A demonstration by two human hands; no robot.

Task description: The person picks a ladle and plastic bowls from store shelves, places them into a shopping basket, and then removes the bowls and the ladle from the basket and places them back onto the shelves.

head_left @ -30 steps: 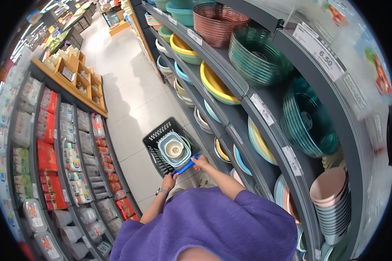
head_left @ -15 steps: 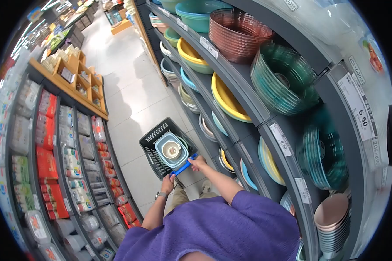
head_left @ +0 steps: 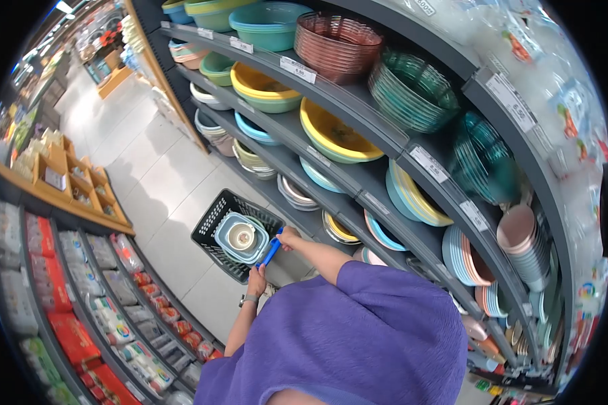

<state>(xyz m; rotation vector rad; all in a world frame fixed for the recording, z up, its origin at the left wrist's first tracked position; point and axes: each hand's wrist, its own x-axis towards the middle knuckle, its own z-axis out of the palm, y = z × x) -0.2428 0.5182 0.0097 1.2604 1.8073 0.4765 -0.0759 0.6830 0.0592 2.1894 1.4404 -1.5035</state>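
A dark green shopping basket (head_left: 206,244) with perforated sides stands in the aisle in front of me. Inside it lie a light blue basin (head_left: 228,227) and, within that, a smaller cream bowl (head_left: 241,237). A blue handle (head_left: 271,251) crosses the near side of the basket. My left hand (head_left: 257,278), with a watch at its wrist, is closed around the handle's lower end. My right hand (head_left: 288,238) grips the upper end, fingers wrapped round it.
On the right, a grey shelf unit (head_left: 385,138) holds stacked basins, among them a yellow basin (head_left: 341,131) and clear green bowls (head_left: 415,94). Shelves of packaged goods (head_left: 111,260) line the left. A wooden display rack (head_left: 67,182) stands farther off beside the tiled floor (head_left: 162,179).
My view has swung toward the right, so the basin shelves fill more of it and the basket appears slightly farther left. Both hands stay on the handle.
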